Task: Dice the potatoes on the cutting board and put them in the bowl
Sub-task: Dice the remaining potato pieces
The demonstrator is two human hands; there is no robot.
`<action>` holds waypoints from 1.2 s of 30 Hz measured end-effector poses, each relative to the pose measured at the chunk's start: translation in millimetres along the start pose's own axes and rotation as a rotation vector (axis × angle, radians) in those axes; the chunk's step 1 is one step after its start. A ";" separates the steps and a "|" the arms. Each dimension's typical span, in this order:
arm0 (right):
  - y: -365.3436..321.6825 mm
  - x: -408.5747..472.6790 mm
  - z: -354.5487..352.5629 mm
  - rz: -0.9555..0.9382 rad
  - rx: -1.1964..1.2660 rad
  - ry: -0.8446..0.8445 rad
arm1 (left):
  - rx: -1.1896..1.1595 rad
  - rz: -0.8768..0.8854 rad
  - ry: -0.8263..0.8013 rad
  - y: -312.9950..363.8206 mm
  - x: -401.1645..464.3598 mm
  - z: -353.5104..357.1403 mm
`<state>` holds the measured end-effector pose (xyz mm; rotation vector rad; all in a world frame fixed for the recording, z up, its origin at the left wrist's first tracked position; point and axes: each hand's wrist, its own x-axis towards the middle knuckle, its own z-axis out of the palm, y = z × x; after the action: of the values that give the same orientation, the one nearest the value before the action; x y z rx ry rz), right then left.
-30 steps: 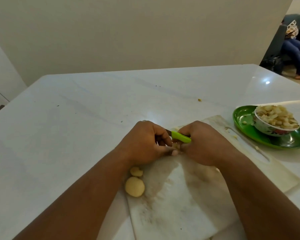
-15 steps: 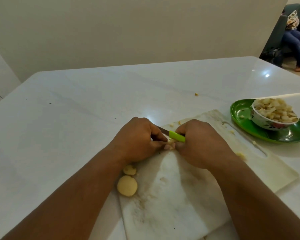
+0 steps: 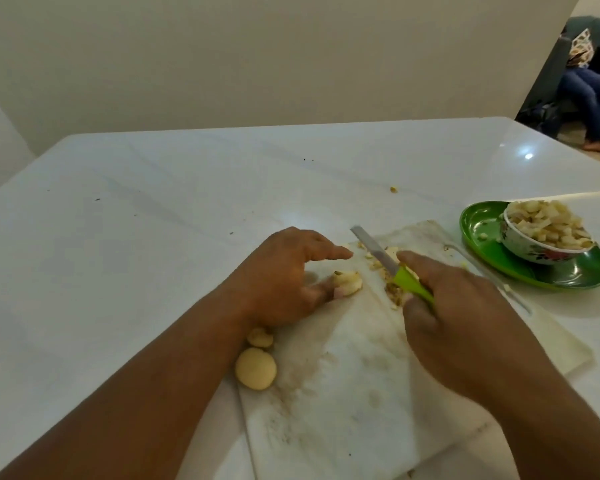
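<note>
One bowl [image 3: 541, 249] full of diced potato [image 3: 548, 225]

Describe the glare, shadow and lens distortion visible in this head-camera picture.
Head view: a bright lamp glare spot sits on the glossy table; soft shadows fall under the left hand and beside the green plate; wide-angle distortion bows the table's edges.
</note>
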<state>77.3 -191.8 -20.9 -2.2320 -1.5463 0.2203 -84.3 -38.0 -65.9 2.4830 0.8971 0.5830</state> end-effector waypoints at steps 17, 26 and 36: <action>-20.1 -38.1 35.3 0.040 -0.121 -0.084 | -0.027 -0.041 0.095 10.7 2.3 22.0; -11.1 -58.1 21.3 0.080 -0.134 -0.165 | -0.048 -0.088 0.101 10.9 4.8 25.5; -11.1 -54.0 16.7 0.019 -0.145 -0.055 | -0.141 -0.241 0.037 3.7 5.2 16.1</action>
<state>41.7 -234.3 -36.9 -2.3713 -1.6169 0.1823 -70.6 -41.2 -75.9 2.2051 1.1096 0.5890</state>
